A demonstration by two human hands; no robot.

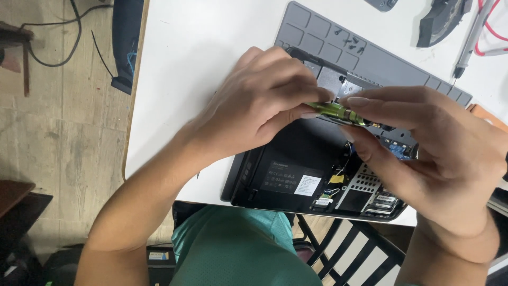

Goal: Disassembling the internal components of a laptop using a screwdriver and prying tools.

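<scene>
**Hands pinch green tool over opened laptop**

Your left hand [264, 103] and right hand [423, 148] both grip the green tool [338, 112] by the fingertips, above the opened black laptop [286, 169] (underside up) on the white table [201, 47]. Grey mat [317, 32] holds small screws [352, 42].

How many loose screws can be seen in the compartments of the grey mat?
About 6, all small and dark, clustered in the grey mat's upper compartments: one apart on the left, the rest close together. More may lie hidden under the hands.
</scene>
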